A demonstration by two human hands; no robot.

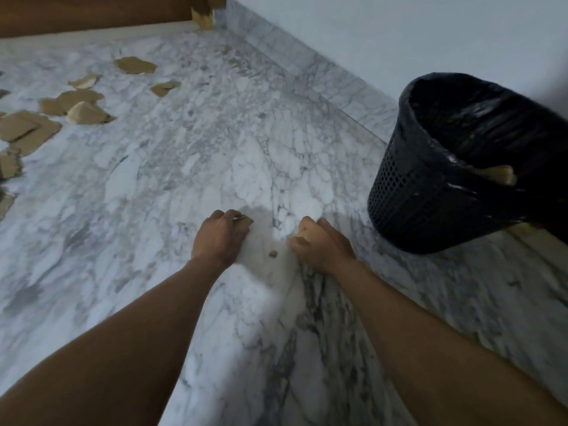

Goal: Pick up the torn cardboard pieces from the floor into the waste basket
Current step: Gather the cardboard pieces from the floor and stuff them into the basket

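Note:
My left hand [222,238] is low over the marble floor, fingers closed on a small brown cardboard piece [245,221] that pokes out past the fingertips. My right hand [319,244] is beside it, curled around another cardboard scrap [301,238]. A tiny cardboard crumb [273,254] lies on the floor between the two hands. The black mesh waste basket [408,198], lined with a black bag, stands at the right and holds a cardboard piece [499,173] near its rim. Several torn cardboard pieces [83,110] lie scattered at the far left.
A marble skirting [307,61] and white wall run along the back right. A brown wooden panel [92,13] closes the far edge, with a cardboard scrap [203,18] at its corner. Bare marble floor [215,142] spreads between the hands and the scattered pieces.

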